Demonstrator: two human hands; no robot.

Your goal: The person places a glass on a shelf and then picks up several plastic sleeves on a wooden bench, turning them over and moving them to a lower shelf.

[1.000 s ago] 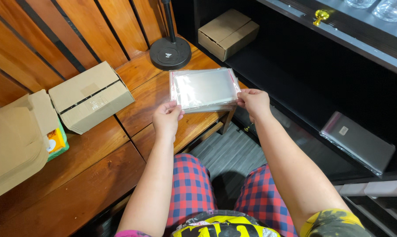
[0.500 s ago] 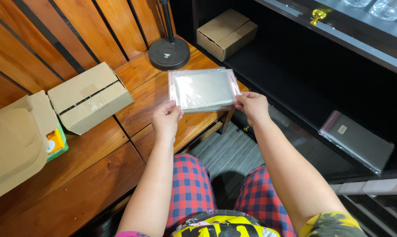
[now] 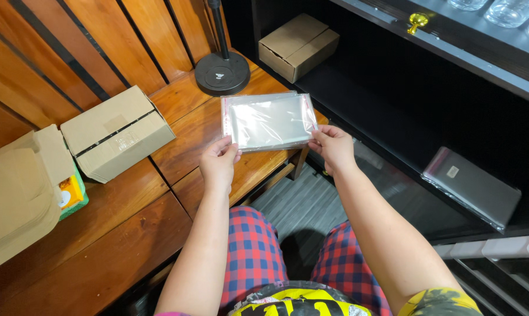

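Bag position: clear plastic bag (image 3: 269, 122), flat and rectangular, held up just above the near edge of the wooden counter (image 3: 129, 234), straight ahead of the torso and beyond both hands.
Long axis: runs left to right across the view, tilted a touch, right end slightly higher and farther.
Facing: broad face turned up toward the camera; thin red strips mark both short ends, left and right.
Left hand (image 3: 218, 165): pinching the bag's lower left corner, thumb on top, fingers curled beneath.
Right hand (image 3: 333, 146): pinching the lower right corner, thumb on the near face, fingers tucked behind.
Nearer hand: neither, really; one at each end of the near long edge, bag stretched taut between them.
Direction from hands: bag rises up and away from the fingertips, toward the round black stand base (image 3: 222, 72).
Around the left side: closed cardboard box (image 3: 117, 132) on the counter, well apart from the bag; further left, a stack of brown envelopes (image 3: 15, 199) over something green and orange.
Around the right side: dark shelf with a small cardboard box (image 3: 298, 45) at the back and a stack of clear bags (image 3: 472, 187) lying flat, well apart from the right hand.
Below: red-and-blue checked shorts (image 3: 255, 246), grey floor between the knees.
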